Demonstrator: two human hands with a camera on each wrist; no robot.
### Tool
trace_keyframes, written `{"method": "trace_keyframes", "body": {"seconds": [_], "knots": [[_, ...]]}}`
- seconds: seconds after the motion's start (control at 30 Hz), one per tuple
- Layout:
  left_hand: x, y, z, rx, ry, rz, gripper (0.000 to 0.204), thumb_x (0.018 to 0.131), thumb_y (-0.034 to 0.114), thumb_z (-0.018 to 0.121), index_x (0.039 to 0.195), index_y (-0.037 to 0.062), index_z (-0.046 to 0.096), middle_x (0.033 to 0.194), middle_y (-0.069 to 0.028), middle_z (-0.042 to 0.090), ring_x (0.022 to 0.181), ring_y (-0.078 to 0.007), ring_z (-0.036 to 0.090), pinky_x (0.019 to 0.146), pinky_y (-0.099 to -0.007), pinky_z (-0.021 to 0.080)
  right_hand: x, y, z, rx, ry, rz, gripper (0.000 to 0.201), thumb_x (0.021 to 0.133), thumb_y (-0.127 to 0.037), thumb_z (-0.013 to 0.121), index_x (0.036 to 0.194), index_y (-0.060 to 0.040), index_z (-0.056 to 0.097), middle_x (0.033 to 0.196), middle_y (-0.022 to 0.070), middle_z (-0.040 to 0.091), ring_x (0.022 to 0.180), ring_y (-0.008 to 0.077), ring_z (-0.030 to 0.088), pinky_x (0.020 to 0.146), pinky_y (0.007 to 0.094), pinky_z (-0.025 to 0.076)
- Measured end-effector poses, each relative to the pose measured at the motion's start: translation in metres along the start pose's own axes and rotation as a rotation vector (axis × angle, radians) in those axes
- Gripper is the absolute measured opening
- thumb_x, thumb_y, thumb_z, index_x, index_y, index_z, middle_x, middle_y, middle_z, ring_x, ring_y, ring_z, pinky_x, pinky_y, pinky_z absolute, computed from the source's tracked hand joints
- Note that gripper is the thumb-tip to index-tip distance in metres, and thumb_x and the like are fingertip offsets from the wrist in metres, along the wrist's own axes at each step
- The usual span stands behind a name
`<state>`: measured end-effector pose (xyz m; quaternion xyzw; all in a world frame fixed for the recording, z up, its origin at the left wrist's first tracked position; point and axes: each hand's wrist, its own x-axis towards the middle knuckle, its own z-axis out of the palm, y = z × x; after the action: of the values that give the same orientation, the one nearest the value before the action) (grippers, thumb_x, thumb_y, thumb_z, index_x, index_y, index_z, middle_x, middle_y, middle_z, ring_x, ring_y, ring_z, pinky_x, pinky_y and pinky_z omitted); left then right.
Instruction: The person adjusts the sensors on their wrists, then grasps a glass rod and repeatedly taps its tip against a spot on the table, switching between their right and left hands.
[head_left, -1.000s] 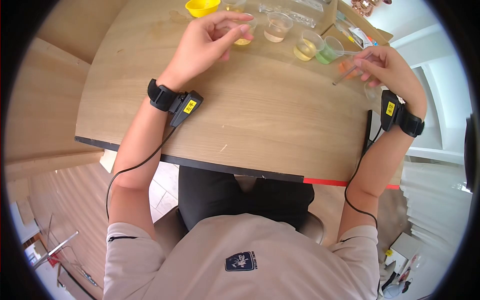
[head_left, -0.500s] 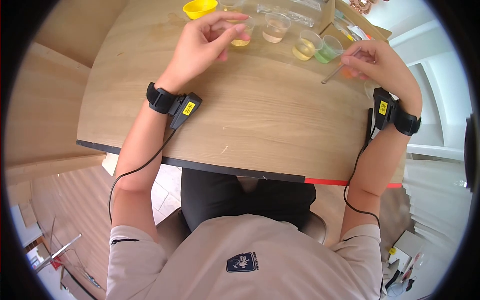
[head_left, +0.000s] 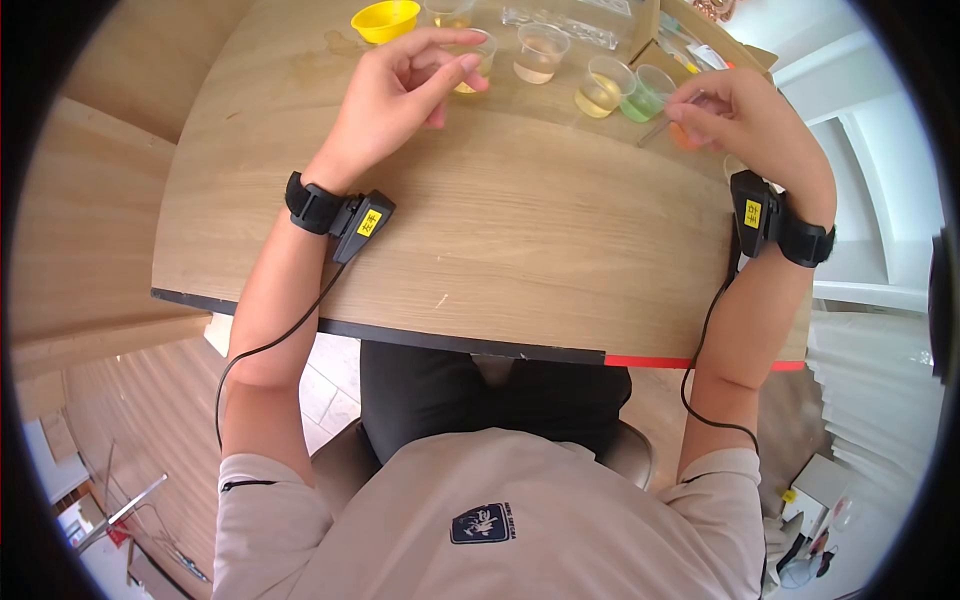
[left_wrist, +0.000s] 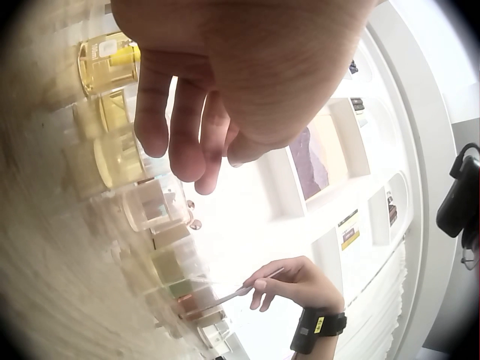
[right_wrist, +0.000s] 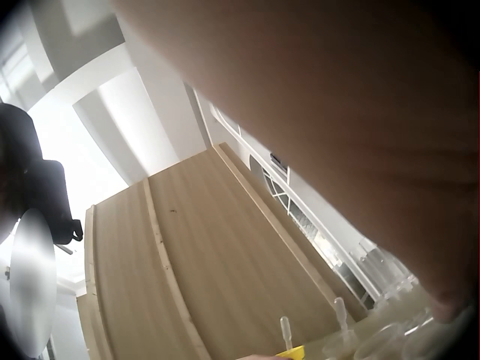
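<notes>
My right hand (head_left: 740,115) pinches a thin clear stick (head_left: 655,131) between thumb and fingers, beside the green cup (head_left: 645,97) and above an orange one (head_left: 684,137). In the left wrist view the stick (left_wrist: 225,299) slants down toward the orange cup (left_wrist: 187,304); whether it touches is unclear. My left hand (head_left: 395,95) hovers with loosely bent fingers, holding nothing, and partly covers a cup of yellow liquid (head_left: 483,62). To its right stand a pale pinkish cup (head_left: 540,60) and another yellow cup (head_left: 600,92).
A yellow bowl (head_left: 385,20) sits at the back left, near another cup (head_left: 450,12). Clear plastic packets (head_left: 565,25) lie behind the cups. An open cardboard box (head_left: 755,58) with small items stands at the back right. The table's front edge (head_left: 450,343) is black and red.
My right hand has moved left with the stick, toward the green cup. The left hand keeps nearly the same pose. The head view has shifted slightly.
</notes>
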<state>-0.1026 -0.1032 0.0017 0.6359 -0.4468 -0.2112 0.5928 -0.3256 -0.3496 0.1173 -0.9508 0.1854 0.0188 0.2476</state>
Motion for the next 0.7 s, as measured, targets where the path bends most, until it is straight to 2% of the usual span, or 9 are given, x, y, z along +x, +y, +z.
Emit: {"method": "trace_keyframes", "body": {"seconds": [0.03, 0.27, 0.33, 0.47, 0.57, 0.67, 0.7], "knots": [[0.0, -0.003, -0.002, 0.002, -0.02, 0.009, 0.032, 0.103, 0.018, 0.062, 0.132, 0.0047, 0.064, 0.094, -0.0033, 0.077, 0.055, -0.003, 0.05, 0.053, -0.0186, 0.043, 0.0, -0.004, 0.001, -0.022, -0.069, 0.007, 0.022, 0.097, -0.021, 0.068, 0.1, -0.0003, 0.072, 0.071, 0.0022, 0.065, 0.066, 0.0095, 0.063, 0.061, 0.0254, 0.049], [-0.001, 0.001, -0.003, 0.014, -0.034, -0.003, 0.034, 0.103, 0.018, 0.061, 0.134, 0.005, 0.063, 0.096, -0.0039, 0.077, 0.056, -0.0033, 0.051, 0.053, -0.019, 0.045, -0.004, 0.005, 0.001, 0.049, -0.024, -0.022, 0.019, 0.096, -0.02, 0.068, 0.098, -0.0005, 0.07, 0.066, 0.0019, 0.063, 0.063, 0.0091, 0.061, 0.059, 0.0256, 0.047], [-0.002, 0.0, -0.003, 0.013, -0.031, -0.003, 0.034, 0.103, 0.018, 0.061, 0.134, 0.0047, 0.063, 0.095, -0.0038, 0.077, 0.056, -0.0033, 0.051, 0.053, -0.0191, 0.045, -0.006, -0.004, 0.001, 0.036, 0.02, 0.003, 0.018, 0.095, -0.019, 0.069, 0.098, -0.0008, 0.07, 0.069, 0.0019, 0.065, 0.064, 0.0094, 0.062, 0.061, 0.0249, 0.048], [0.0, -0.003, -0.004, 0.001, -0.039, 0.014, 0.033, 0.103, 0.017, 0.061, 0.134, 0.0038, 0.063, 0.094, -0.0043, 0.077, 0.055, -0.0037, 0.051, 0.054, -0.0195, 0.045, -0.001, 0.001, 0.005, -0.05, -0.011, -0.016, 0.017, 0.095, -0.018, 0.069, 0.099, -0.001, 0.07, 0.072, 0.0024, 0.067, 0.065, 0.0096, 0.063, 0.062, 0.0237, 0.049], [-0.002, 0.003, -0.002, -0.008, 0.003, -0.012, 0.032, 0.103, 0.019, 0.062, 0.132, 0.0058, 0.066, 0.09, -0.0014, 0.076, 0.055, -0.0023, 0.047, 0.053, -0.0178, 0.041, -0.004, -0.009, 0.004, 0.041, -0.047, -0.078, 0.015, 0.094, -0.015, 0.069, 0.1, -0.0012, 0.071, 0.077, 0.0048, 0.069, 0.065, 0.0104, 0.064, 0.063, 0.0246, 0.05], [-0.002, 0.001, -0.002, 0.0, -0.003, -0.006, 0.032, 0.103, 0.02, 0.062, 0.132, 0.0062, 0.066, 0.089, -0.001, 0.076, 0.056, -0.0022, 0.048, 0.053, -0.0177, 0.041, -0.003, -0.02, 0.015, 0.201, 0.042, -0.088, 0.015, 0.095, -0.012, 0.068, 0.103, -0.0002, 0.071, 0.081, 0.0069, 0.07, 0.066, 0.012, 0.067, 0.065, 0.0259, 0.052], [-0.001, 0.0, -0.002, 0.001, -0.005, -0.006, 0.032, 0.103, 0.02, 0.062, 0.132, 0.0062, 0.066, 0.089, -0.001, 0.076, 0.056, -0.0022, 0.048, 0.053, -0.0177, 0.041, 0.007, -0.013, 0.024, 0.131, 0.004, -0.199, 0.016, 0.095, -0.012, 0.067, 0.104, 0.0005, 0.07, 0.083, 0.0072, 0.071, 0.067, 0.0129, 0.068, 0.065, 0.0268, 0.053]]}}
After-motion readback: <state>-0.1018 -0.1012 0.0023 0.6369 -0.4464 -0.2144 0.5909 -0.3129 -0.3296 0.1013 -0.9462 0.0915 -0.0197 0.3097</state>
